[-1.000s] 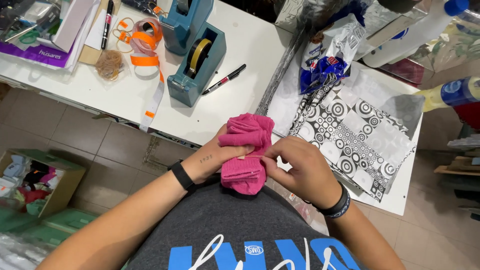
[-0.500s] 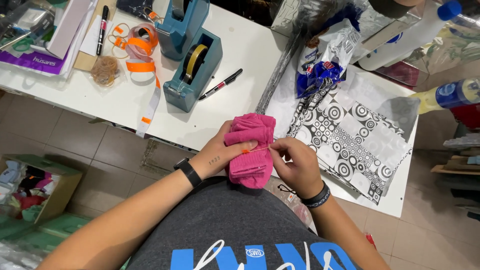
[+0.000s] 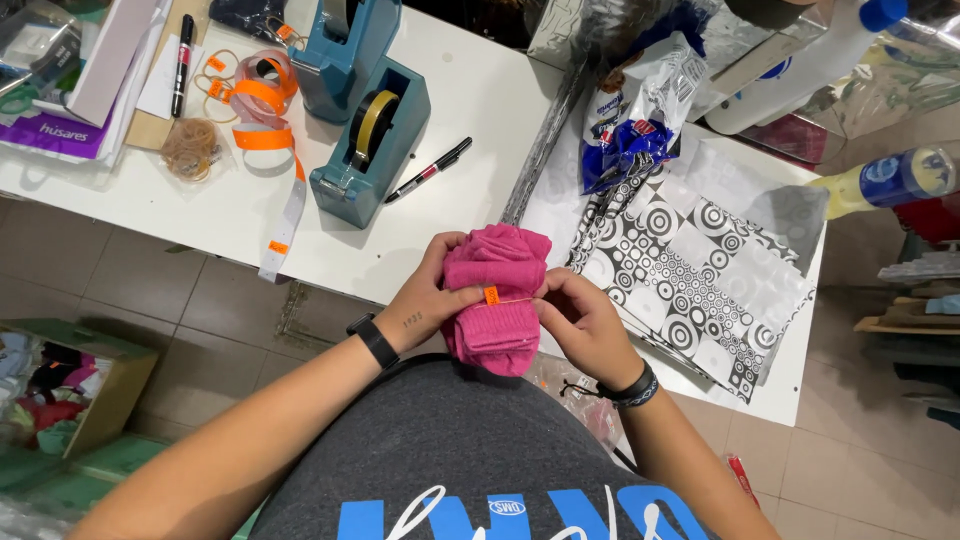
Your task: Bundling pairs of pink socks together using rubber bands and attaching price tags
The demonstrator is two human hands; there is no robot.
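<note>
Tape roll [image 3: 372, 120] is seated in the teal dispenser [image 3: 372, 140] mid-worktop [image 3: 240, 200]; pink folded socks [image 3: 495, 300], orange sticker [image 3: 491, 295] attached, are gripped at the worktop's near edge by left hand [image 3: 428, 300] and right hand [image 3: 580, 320], fingers closed.

Pink folded socks [image 3: 495, 300] carry a small orange sticker [image 3: 491, 295]. Tape dispenser [image 3: 372, 140] is teal, label roll [image 3: 262, 95] orange. Wrapping paper [image 3: 690, 280] is black-and-white circles; table [image 3: 480, 90] is white.

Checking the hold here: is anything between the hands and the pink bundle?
Nothing visible. The left hand and right hand both touch the pink bundle directly, one on each side, with a small orange sticker on its front.
</note>
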